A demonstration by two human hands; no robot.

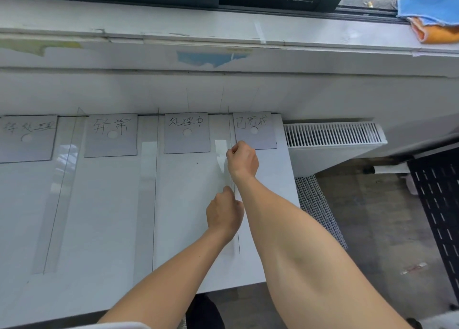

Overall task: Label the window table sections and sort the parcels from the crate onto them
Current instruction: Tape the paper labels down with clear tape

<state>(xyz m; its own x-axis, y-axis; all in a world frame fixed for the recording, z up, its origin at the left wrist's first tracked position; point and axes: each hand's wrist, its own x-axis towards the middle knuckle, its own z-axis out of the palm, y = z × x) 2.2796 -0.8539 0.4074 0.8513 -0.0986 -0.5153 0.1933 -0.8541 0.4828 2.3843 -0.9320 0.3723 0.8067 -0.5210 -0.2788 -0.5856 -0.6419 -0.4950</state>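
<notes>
Four cards (187,132) line the table's (104,204) far edge; a radiator (332,140) stands right. Both hands pinch a clear tape strip (224,164) along the rightmost line: right hand (242,161) far, just beside the last card, left hand (224,213) nearer.

Both hands (242,158) on table (104,217), four labels (187,132)

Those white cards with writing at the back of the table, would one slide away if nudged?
Probably. The rightmost card looks thin, flat and light, lying on a glossy table, so a nudge would likely skate it. It appears fairly stiff, with straight edges and no curl.
</notes>
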